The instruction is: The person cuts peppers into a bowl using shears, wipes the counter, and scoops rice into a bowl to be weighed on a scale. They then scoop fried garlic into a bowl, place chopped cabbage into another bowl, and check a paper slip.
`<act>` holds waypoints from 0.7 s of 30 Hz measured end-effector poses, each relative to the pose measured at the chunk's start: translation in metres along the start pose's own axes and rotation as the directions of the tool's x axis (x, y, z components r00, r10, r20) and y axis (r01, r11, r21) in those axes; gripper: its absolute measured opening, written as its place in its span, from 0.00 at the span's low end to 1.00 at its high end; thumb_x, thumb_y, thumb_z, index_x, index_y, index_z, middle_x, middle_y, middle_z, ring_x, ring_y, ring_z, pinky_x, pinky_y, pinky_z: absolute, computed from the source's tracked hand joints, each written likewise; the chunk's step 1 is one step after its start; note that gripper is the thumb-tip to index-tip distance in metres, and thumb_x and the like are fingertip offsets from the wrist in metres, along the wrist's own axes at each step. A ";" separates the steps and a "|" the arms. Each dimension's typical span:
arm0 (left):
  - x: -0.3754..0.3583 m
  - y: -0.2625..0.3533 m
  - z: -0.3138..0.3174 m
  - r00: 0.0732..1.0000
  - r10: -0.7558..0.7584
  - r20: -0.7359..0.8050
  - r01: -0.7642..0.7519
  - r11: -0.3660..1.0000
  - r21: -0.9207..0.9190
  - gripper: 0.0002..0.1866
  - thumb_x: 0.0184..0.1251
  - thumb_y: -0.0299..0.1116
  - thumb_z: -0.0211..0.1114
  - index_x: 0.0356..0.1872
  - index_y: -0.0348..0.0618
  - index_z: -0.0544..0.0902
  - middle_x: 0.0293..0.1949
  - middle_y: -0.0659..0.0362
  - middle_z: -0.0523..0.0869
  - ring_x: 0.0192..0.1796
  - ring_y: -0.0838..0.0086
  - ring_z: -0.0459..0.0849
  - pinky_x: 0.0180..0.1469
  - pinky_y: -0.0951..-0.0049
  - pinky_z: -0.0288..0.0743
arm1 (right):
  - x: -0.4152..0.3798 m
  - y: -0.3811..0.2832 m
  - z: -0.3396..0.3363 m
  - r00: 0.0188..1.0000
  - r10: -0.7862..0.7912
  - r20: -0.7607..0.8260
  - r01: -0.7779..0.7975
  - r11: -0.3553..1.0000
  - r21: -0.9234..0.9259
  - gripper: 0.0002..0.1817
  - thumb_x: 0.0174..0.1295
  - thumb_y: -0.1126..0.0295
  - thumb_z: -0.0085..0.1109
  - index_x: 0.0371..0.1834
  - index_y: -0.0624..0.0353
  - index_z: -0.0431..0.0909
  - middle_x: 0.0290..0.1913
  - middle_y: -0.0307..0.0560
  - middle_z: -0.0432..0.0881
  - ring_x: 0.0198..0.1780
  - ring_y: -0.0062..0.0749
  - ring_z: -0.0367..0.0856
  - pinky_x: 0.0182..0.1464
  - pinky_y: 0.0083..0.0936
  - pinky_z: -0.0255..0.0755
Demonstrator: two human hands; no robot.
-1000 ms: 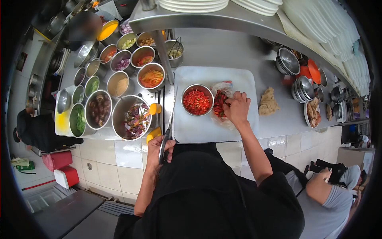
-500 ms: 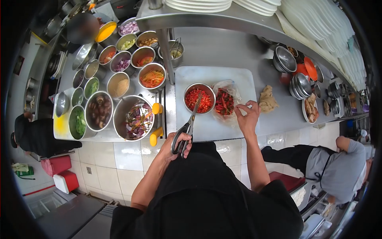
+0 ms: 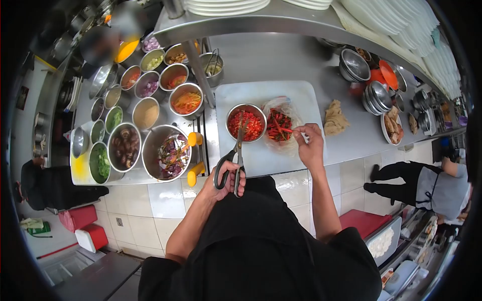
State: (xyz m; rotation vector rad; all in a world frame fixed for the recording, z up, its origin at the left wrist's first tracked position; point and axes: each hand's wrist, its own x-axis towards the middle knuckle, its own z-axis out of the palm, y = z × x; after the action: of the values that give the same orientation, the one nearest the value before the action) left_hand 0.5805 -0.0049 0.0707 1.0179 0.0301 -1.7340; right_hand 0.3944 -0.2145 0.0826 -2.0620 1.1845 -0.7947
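My left hand [image 3: 224, 181] is wrapped round the handles of a pair of black-handled scissors [image 3: 239, 150]. The blades stand a little apart and reach over a metal bowl [image 3: 230, 131] of chopped red chilli pieces [image 3: 251, 126]. In my right hand [image 3: 310, 147], a thin red chilli [image 3: 287, 130] is pinched between thumb and fingers, pointing left. Just beneath it lies a clear plastic bag [image 3: 295, 119] with more whole red chillies [image 3: 277, 123]. Bowl and bag rest side by side on a white cutting board [image 3: 232, 95].
Left of the board stand several metal pots of cut vegetables, including a large pot [image 3: 150, 168] with yellow handles. A crumpled tan cloth [image 3: 335, 118] lies right of the board. Overhead, a steel shelf [image 3: 241, 29] carries plates. A person in an apron [image 3: 427, 188] stands at right.
My right hand has a red chilli in its pinch now, raised from the bag. The scissor handles have spread and the blades parted. The person at right has moved farther off.
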 end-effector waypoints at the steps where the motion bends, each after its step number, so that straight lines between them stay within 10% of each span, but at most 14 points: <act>1: 0.001 -0.001 0.000 1.000 0.010 -0.012 -0.010 1.000 -0.007 0.20 0.60 0.46 0.55 0.29 0.35 0.78 0.22 0.52 0.80 0.21 0.64 0.81 0.26 0.66 0.78 | 0.001 -0.008 0.008 0.999 -0.008 0.036 0.005 0.996 0.084 0.02 0.55 0.75 0.62 0.31 0.59 0.82 0.41 0.48 0.75 0.48 0.43 0.71 0.51 0.35 0.66; 14: 0.006 0.000 0.015 0.992 -0.047 0.114 0.059 0.993 -0.105 0.22 0.58 0.48 0.54 0.33 0.33 0.80 0.29 0.51 0.83 0.27 0.62 0.83 0.32 0.63 0.81 | 0.010 -0.017 0.073 0.968 -0.189 0.166 0.167 0.976 0.139 0.04 0.55 0.76 0.62 0.34 0.57 0.81 0.44 0.47 0.72 0.50 0.43 0.67 0.52 0.33 0.64; 21: 0.012 -0.006 0.017 0.993 0.051 -0.106 -0.043 0.996 0.082 0.19 0.61 0.45 0.52 0.33 0.36 0.80 0.24 0.55 0.82 0.23 0.64 0.82 0.30 0.64 0.79 | 0.013 -0.008 0.078 0.977 -0.155 0.146 0.129 0.977 0.172 0.04 0.54 0.74 0.62 0.34 0.56 0.82 0.45 0.48 0.72 0.51 0.43 0.66 0.54 0.34 0.62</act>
State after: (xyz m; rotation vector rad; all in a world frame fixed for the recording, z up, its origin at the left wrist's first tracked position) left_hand 0.5644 -0.0200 0.0708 1.1613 0.0061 -1.6473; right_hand 0.4621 -0.2058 0.0425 -2.0500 0.8645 -0.7506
